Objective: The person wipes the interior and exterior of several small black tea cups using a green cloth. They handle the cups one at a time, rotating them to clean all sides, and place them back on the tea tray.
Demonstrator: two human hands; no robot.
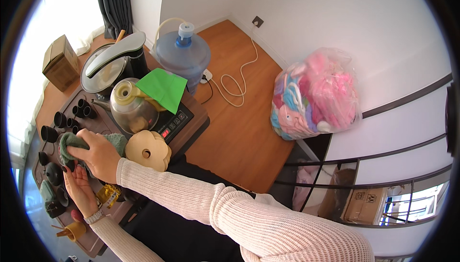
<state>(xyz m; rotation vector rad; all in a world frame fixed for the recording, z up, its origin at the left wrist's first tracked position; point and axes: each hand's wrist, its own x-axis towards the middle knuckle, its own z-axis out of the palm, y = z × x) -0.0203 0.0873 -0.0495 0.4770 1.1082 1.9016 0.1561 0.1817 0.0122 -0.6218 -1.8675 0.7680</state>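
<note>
My right hand (100,154) grips a green cloth (73,143) above the left part of a brown tea tray (81,235). Just below it is my left hand (79,190), palm up, with a watch on the wrist; a small dark thing shows between its fingertips and the cloth, too hidden to name. Several small black cups (60,119) stand beyond the hands. A black lidded pot (54,174) is left of my left hand. Right of the cloth lie a round scalloped wooden piece (145,150) and a glass kettle (133,109) with a yellow lid and handle.
A pot with a glass lid (104,68), a green paper (163,87) and a water bottle (183,55) stand at the back. A cardboard box (61,64) is by the curtain. A yellow cup (76,231) holds wooden tools. A bag of plush toys (316,96) sits by the wall.
</note>
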